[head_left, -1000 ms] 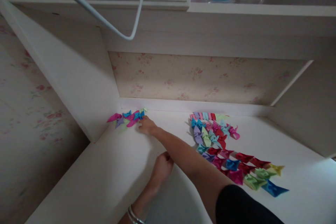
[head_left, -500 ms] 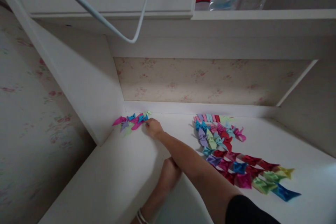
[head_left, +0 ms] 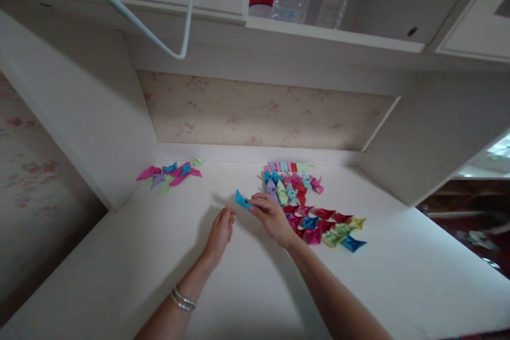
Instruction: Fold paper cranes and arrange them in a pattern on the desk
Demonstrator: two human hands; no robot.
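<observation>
1. The blue folded paper (head_left: 241,201) is above the white desk (head_left: 159,271), pinched between the right hand's (head_left: 252,204) thumb and fingers.
2. Right of the paper, that hand points left, its forearm slanting up from the lower right.
3. Below and left of the paper, the left hand (head_left: 232,211) points up, apart from it, fingers close together; whether they meet, I cannot tell.
4. Farther left lies a small paper pile (head_left: 175,172); right, rows of folded papers (head_left: 313,223).
</observation>
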